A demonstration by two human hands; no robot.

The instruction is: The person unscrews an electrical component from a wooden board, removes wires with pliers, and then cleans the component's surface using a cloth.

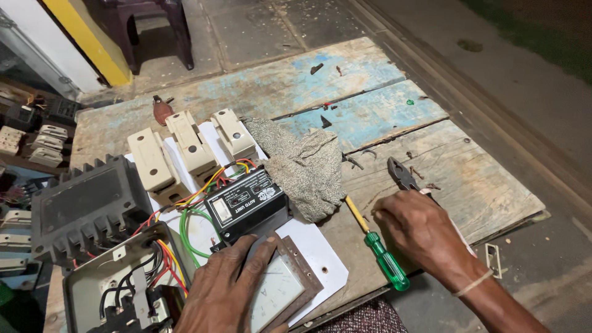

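Pliers [402, 174] gripped on bench [394, 117] by right hand [419, 231], fingers closed around handles.
Left hand [225, 287] pressed flat, fingers spread, on square meter [280, 287] beside black control unit [245, 202]; best kept steady, clear of loose wires [191, 231] and screwdriver [377, 246].

Two bare hands, no gloves, no sleeves in view. Left hand [225, 287] at lower centre of the frame, unadorned. Right hand [414, 231] at lower right, with a thin pale band [473, 284] looped around the wrist, forearm uncovered below it.
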